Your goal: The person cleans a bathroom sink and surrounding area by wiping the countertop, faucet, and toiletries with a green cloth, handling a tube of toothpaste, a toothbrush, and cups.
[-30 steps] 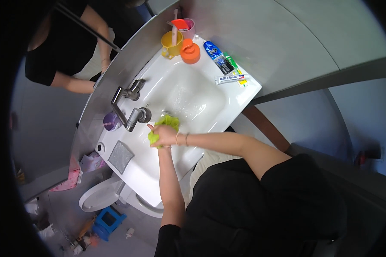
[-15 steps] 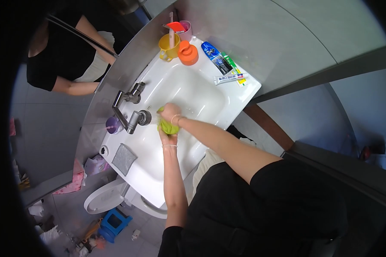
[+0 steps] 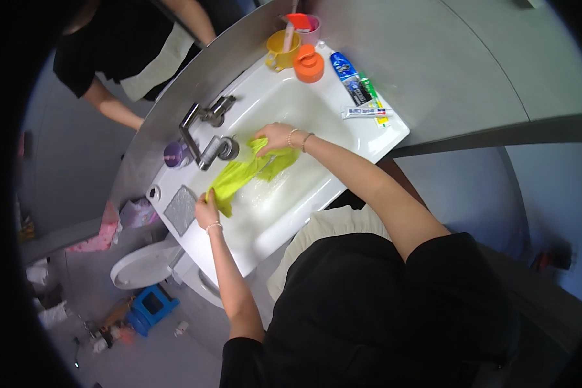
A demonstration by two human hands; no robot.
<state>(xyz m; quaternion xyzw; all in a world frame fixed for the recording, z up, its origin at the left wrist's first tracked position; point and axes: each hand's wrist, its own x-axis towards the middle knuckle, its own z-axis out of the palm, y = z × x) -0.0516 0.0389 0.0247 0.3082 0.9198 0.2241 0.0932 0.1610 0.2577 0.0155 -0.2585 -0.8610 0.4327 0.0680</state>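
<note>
A wet yellow-green cloth [image 3: 237, 176] is stretched between my two hands over the white sink [image 3: 239, 233]. My left hand [image 3: 207, 208] pinches one end near the grey mat at the sink's left side. The other end is gripped by my right hand [image 3: 277, 137], and part of the cloth droops below it toward the basin. Water runs from the metal faucet [image 3: 225, 149] close to the cloth's upper edge. Splashing water shows in the basin beneath the cloth.
A yellow cup [image 3: 283, 53], a pink cup [image 3: 313, 29] and an orange-lidded container [image 3: 309, 66] crowd the far corner. Several tubes [image 3: 355, 87] lie on the right rim. A purple container [image 3: 174, 155] stands behind the faucet; a grey mat [image 3: 180, 210] lies left. The mirror [image 3: 77, 174] borders the sink.
The cloth was bunched between my hands under the faucet and is now spread out. My left hand moved left and my right hand moved slightly up and right.
</note>
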